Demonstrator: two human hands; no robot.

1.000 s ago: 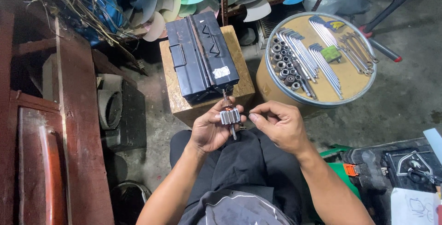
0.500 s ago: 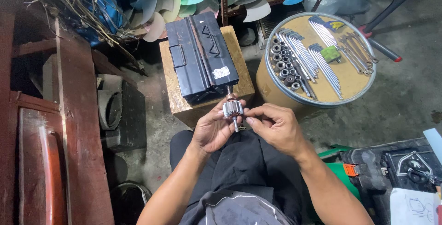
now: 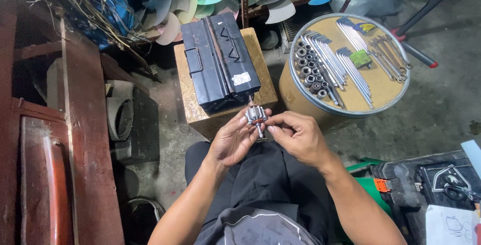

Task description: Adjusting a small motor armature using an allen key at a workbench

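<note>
Grey metal, ribbed and small: the motor armature with its thin steel shaft [image 3: 256, 118] sits between your two hands, over your lap and just in front of the wooden block [image 3: 193, 109]. Your left hand [image 3: 231, 140] cradles it from below, fingers curled around the ribbed core; your right hand [image 3: 296, 136] pinches at the lower end of the shaft with thumb and forefinger closed on it. The part is already out and free of any housing, so removal looks done, and I judge you are midway, at the inspection stage. The black metal toolbox [image 3: 218, 59] on the block is shut. The sockets and hex keys on the round drum lid [image 3: 382, 90] lie in tidy rows (none near your hands).
</note>
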